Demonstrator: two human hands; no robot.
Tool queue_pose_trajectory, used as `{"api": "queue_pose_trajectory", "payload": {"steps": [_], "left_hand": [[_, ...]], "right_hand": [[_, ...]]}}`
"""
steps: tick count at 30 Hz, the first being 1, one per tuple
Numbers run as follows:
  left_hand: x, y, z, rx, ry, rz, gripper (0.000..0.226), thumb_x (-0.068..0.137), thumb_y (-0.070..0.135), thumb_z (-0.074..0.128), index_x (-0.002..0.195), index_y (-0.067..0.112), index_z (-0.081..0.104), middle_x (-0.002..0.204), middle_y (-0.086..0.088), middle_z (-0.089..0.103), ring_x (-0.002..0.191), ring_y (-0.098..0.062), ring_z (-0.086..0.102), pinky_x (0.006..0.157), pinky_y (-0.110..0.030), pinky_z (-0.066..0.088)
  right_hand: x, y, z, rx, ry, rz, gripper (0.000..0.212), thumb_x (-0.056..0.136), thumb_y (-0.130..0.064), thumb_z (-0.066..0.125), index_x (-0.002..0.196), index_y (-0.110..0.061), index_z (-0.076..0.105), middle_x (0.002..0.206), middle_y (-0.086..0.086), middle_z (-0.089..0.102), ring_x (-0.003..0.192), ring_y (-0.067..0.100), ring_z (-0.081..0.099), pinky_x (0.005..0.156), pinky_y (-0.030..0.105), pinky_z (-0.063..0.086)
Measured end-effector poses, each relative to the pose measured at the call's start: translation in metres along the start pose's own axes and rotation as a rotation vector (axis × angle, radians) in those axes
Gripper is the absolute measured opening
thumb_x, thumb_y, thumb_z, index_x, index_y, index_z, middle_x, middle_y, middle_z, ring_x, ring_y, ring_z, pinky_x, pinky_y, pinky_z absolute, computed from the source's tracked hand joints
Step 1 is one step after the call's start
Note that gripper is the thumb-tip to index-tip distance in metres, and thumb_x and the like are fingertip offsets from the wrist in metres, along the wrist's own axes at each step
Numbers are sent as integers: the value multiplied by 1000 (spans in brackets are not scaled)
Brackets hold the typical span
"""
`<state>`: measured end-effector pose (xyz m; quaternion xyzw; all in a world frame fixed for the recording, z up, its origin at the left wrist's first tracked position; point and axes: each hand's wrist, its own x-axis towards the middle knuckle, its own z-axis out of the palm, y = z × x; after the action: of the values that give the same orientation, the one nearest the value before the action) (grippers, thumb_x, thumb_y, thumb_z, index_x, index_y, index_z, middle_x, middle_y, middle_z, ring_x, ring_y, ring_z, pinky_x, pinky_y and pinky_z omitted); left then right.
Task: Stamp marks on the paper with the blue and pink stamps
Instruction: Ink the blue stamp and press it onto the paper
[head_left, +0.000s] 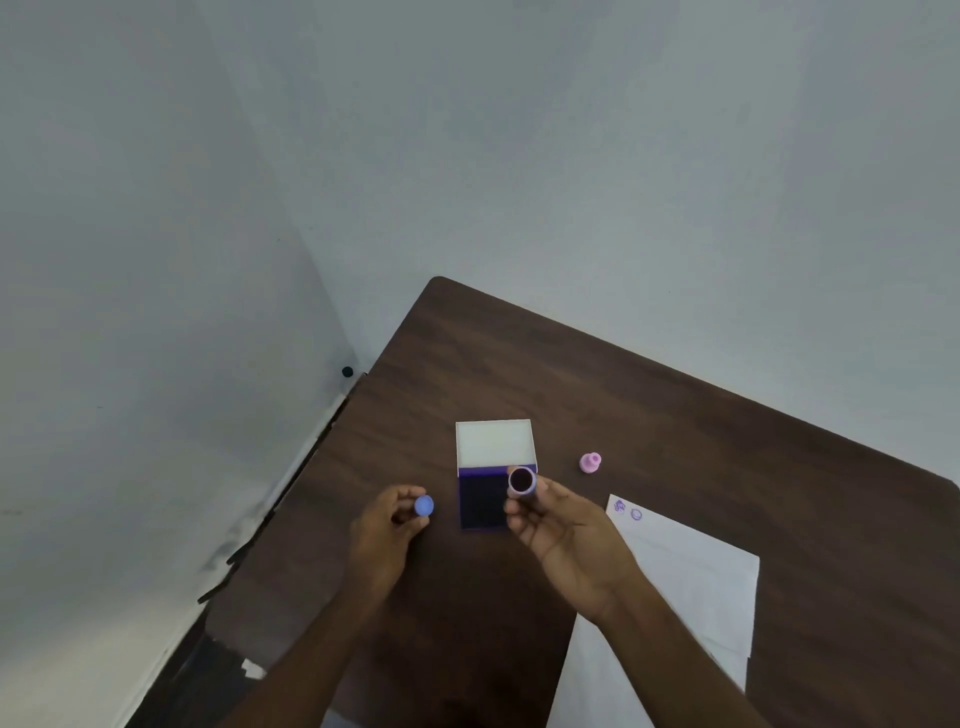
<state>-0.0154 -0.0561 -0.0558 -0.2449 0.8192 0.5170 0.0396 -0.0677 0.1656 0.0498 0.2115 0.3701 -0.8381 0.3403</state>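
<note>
Head view: I am looking down on a dark table (675, 415) and seeing both hands working at its middle. My left hand (382, 530) is pinching a small blue cap (424, 505) between thumb and fingertips, at nine o'clock from the open ink pad (484, 501). My right hand (566, 535) is curling its fingers round the blue stamp (521, 481), holding it over the pad's three o'clock edge with the dark inked face turned up toward me. The pad's pale lid (495, 444) is lying open at twelve o'clock. The pink stamp (590, 462) is standing alone at two o'clock from the pad, untouched. The paper (685, 571) is lying at four o'clock, already carrying two faint marks (627, 510) near its top corner.

I am judging the stamp to be light, stiff plastic with a softer rubber face; wet ink is making that face messy, so I am favouring a grip round the barrel. The paper looks thin and likely to slide under pressure, so steadying it seems wise.
</note>
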Motion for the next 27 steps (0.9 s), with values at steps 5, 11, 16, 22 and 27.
{"api": "queue_pose_trajectory", "payload": {"steps": [5,11,16,22,27], "left_hand": [[10,-13,5,263,90,109,32,73,21,82,101,31,70,99,15,65,93,-7,55,86,-25,33],[15,-24,13,393,144,26,36,73,29,81,106,36,70,104,2,63,95,-17,48,78,-29,38],[16,-24,9,399,91,34,40,76,29,79,113,38,66,107,6,63,96,-15,51,80,-25,34],[-2,22,-6,59,67,131,38,80,16,77,108,39,67,102,12,64,93,-6,61,80,-29,53],[-24,98,-18,-110,-8,350,35,73,35,75,108,39,70,106,18,65,98,-2,63,77,-12,50]], "right_hand": [[-2,-1,10,73,-45,14,39,86,-11,59,122,3,61,100,16,66,84,22,63,78,33,56],[-6,-2,20,91,-88,16,38,89,-11,55,123,4,60,97,16,65,84,22,61,79,33,55],[-7,-4,27,113,-90,24,37,90,-10,54,124,5,59,98,16,65,85,22,61,78,33,54],[-11,-7,30,130,-104,11,37,90,-9,54,124,4,59,100,17,65,86,23,62,80,34,55],[-11,-10,33,116,-129,-32,34,90,-8,53,122,4,61,97,16,66,85,22,63,81,32,55]]}}
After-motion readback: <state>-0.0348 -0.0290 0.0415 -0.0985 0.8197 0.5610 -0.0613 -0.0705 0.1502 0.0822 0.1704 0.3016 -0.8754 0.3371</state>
